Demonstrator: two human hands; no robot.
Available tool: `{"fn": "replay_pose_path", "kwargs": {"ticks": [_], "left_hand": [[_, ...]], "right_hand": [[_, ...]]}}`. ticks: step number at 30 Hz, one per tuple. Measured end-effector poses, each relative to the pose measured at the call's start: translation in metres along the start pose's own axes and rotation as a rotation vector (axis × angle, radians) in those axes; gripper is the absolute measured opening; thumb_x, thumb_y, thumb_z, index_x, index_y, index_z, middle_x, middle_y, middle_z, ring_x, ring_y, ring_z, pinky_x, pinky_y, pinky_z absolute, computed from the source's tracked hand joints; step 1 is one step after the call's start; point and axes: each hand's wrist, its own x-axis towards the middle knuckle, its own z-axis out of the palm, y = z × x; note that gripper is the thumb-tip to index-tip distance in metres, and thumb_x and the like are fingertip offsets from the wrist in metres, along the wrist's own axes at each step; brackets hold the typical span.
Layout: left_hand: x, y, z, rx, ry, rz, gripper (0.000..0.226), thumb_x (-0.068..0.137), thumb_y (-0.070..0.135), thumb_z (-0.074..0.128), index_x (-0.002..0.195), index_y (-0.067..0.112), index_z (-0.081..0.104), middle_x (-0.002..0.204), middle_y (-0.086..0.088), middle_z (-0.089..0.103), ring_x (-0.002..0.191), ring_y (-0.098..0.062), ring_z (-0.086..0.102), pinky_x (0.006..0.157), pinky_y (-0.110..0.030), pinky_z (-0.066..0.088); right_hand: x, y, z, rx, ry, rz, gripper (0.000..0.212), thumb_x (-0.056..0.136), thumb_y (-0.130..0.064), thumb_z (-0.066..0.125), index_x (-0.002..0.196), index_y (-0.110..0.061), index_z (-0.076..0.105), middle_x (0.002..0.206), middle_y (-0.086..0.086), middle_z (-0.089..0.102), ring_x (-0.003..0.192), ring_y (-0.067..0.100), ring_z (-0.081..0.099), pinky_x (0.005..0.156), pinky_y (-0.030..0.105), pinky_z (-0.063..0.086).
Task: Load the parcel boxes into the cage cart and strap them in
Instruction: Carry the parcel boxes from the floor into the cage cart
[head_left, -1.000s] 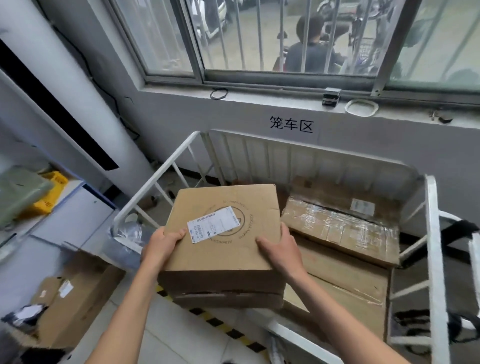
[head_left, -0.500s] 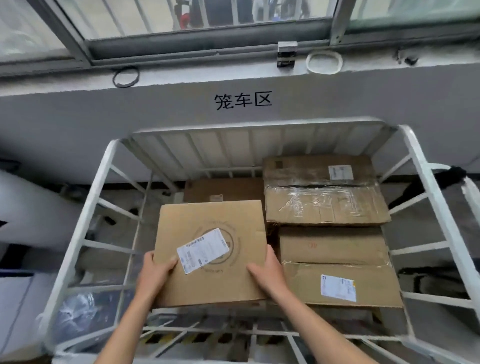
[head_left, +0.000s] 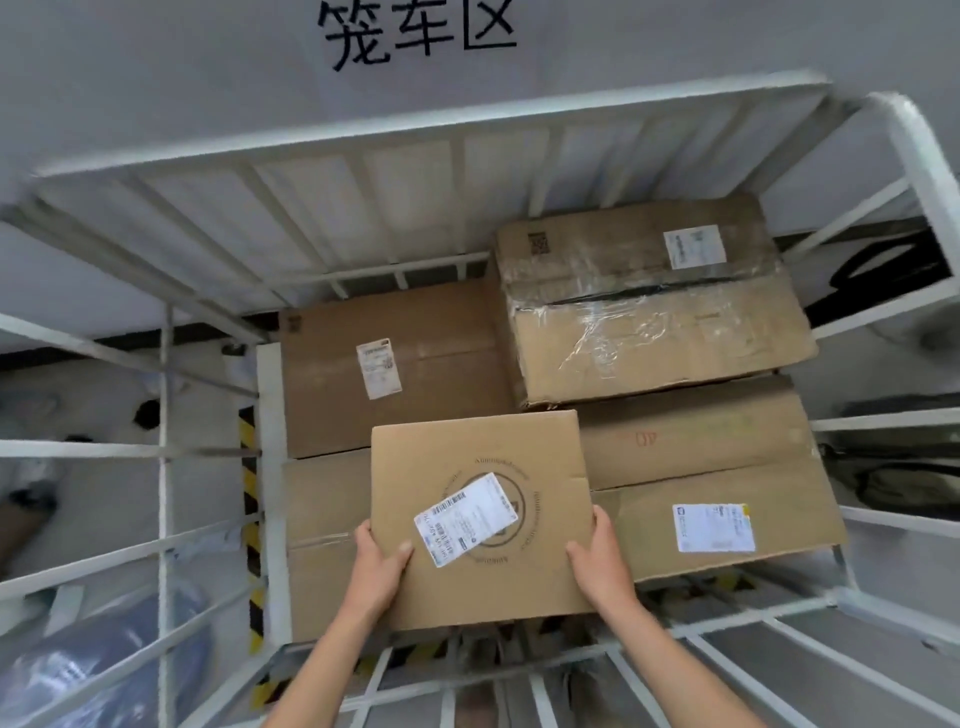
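Observation:
I hold a brown parcel box with a white label and a round printed logo, low inside the white cage cart. My left hand grips its near left edge, my right hand its near right edge. It hovers over a flat box at the cart's front left. Behind that lies a labelled box. On the right, a taped box sits on a stack that includes a box with a blue-edged label.
The cart's barred sides stand on the left, back and right, with a rail at the front. A grey wall with black characters is behind. Black straps hang outside the right side. Blue plastic bags lie left of the cart.
The box has gone down into the cart, from rim height to just above the front-left box. My view has tilted down and closer, so the window is out of sight.

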Motion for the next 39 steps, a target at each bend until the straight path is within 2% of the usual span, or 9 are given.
{"fn": "replay_pose_path", "kwargs": {"ticks": [3,6,9,12,15,20,24,34,39], "left_hand": [[0.021,0.003,0.012,0.042,-0.015,-0.004,0.065,0.098,0.014,0.06,0.147,0.009,0.017,0.13,-0.006,0.049,0.115,-0.022,0.051,0.103,-0.037,0.041],[0.031,0.001,0.017,0.08,-0.027,-0.042,0.066,0.098,0.014,0.061,0.145,0.009,0.015,0.133,-0.008,0.05,0.113,-0.023,0.052,0.097,-0.036,0.042],[0.023,0.004,0.021,0.162,0.003,-0.052,0.075,0.095,0.016,0.065,0.149,0.007,0.014,0.144,-0.014,0.049,0.122,-0.028,0.052,0.106,-0.042,0.042],[0.001,0.021,0.034,0.324,0.136,0.014,0.096,0.086,0.021,0.076,0.155,0.004,0.012,0.158,-0.02,0.031,0.144,-0.037,0.031,0.117,-0.054,0.029],[-0.043,0.049,0.071,0.514,0.153,0.15,0.1,0.09,0.033,0.07,0.159,0.008,0.003,0.167,-0.014,0.011,0.153,-0.033,0.009,0.121,-0.056,0.017],[-0.137,0.096,0.171,0.63,0.043,0.396,0.086,0.094,0.035,0.063,0.158,0.01,0.013,0.165,-0.014,0.019,0.152,-0.029,0.015,0.12,-0.047,0.022],[-0.232,0.126,0.27,0.736,-0.057,0.59,0.085,0.097,0.041,0.059,0.159,0.01,0.009,0.167,-0.012,0.013,0.154,-0.029,0.01,0.123,-0.045,0.016],[-0.424,0.15,0.52,0.811,-0.437,0.991,0.08,0.097,0.04,0.058,0.158,0.009,0.017,0.164,-0.011,0.024,0.15,-0.026,0.024,0.12,-0.043,0.025],[-0.458,0.155,0.619,0.872,-0.545,1.034,0.081,0.099,0.039,0.056,0.159,0.009,0.011,0.165,-0.011,0.021,0.152,-0.026,0.019,0.121,-0.045,0.023]], "right_hand": [[0.024,-0.007,0.001,0.002,0.023,-0.015,0.06,0.097,-0.004,0.051,0.151,-0.021,0.03,0.146,0.003,0.049,0.121,0.022,0.055,0.104,0.041,0.046],[0.043,-0.019,0.001,0.044,0.027,-0.021,0.068,0.096,-0.006,0.058,0.155,-0.02,0.027,0.154,0.004,0.041,0.137,0.024,0.044,0.113,0.043,0.039],[0.047,-0.02,-0.008,0.049,-0.043,-0.032,0.071,0.095,-0.009,0.06,0.156,-0.018,0.026,0.158,0.005,0.036,0.143,0.024,0.039,0.117,0.044,0.035],[0.028,-0.01,-0.024,0.045,-0.114,-0.088,0.07,0.095,-0.014,0.06,0.157,-0.021,0.027,0.161,0.002,0.032,0.145,0.021,0.035,0.117,0.045,0.035],[-0.004,0.004,-0.053,-0.012,-0.078,-0.149,0.072,0.096,-0.025,0.058,0.158,-0.027,0.021,0.164,-0.004,0.025,0.148,0.019,0.029,0.117,0.042,0.033],[-0.062,0.05,-0.133,-0.129,0.078,-0.279,0.074,0.098,-0.037,0.054,0.16,-0.027,0.015,0.167,-0.004,0.015,0.154,0.02,0.013,0.123,0.041,0.02],[-0.11,0.11,-0.225,-0.16,0.225,-0.3,0.072,0.098,-0.04,0.05,0.159,-0.024,0.016,0.168,0.0,0.013,0.154,0.022,0.007,0.123,0.039,0.017],[-0.196,0.3,-0.434,0.148,0.593,-0.075,0.074,0.097,-0.046,0.052,0.159,-0.027,0.016,0.168,0.001,0.012,0.154,0.023,0.011,0.121,0.04,0.022],[-0.197,0.366,-0.501,0.277,0.68,0.023,0.074,0.097,-0.046,0.052,0.159,-0.026,0.018,0.167,0.002,0.016,0.153,0.022,0.014,0.121,0.038,0.022]]}}
